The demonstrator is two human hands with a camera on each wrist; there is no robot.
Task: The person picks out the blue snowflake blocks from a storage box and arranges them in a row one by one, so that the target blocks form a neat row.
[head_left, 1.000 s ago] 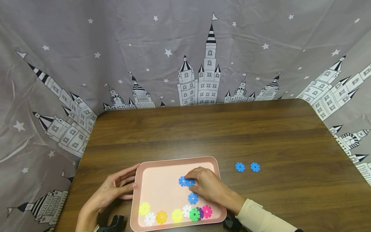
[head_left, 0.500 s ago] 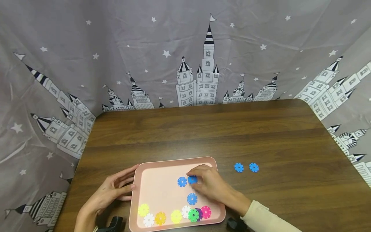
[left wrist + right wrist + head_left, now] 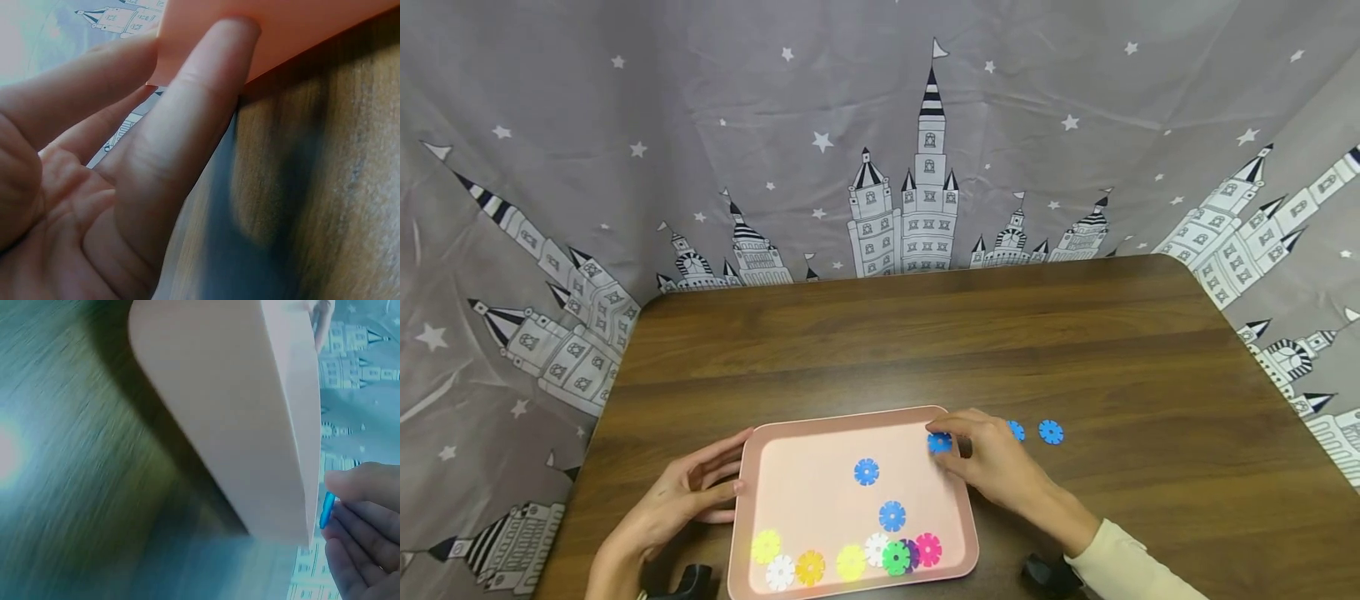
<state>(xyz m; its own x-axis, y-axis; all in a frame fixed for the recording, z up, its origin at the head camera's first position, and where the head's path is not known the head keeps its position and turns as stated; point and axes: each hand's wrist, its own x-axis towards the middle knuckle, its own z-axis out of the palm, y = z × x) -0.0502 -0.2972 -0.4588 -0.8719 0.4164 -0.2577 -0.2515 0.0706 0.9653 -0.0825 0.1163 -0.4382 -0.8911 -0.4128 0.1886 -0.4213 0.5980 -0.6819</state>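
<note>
My right hand (image 3: 1000,457) pinches a blue notched plastic disc (image 3: 939,442) between thumb and fingertips, over the right rim of the pink tray (image 3: 842,423). The right wrist view shows this blue disc (image 3: 327,509) edge-on, apart from the tray's wall. Against the tray's left side rests my left hand (image 3: 681,492), its fingers extended; in the left wrist view the thumb (image 3: 209,81) presses the outer wall. Two more blue discs lie inside the tray, one near the middle (image 3: 867,472) and one lower right (image 3: 892,516).
Along the tray's near side lie several notched discs, among them a yellow disc (image 3: 766,547), an orange disc (image 3: 810,567) and a pink disc (image 3: 928,550). Two blue discs sit on the wooden table (image 3: 880,350) right of the tray, one partly behind my right hand. A grey castle-print curtain (image 3: 760,108) hangs behind.
My right hand has lifted one blue disc away from its neighbour in the tray and carried it right to the tray's rim. The left hand stays against the tray.
</note>
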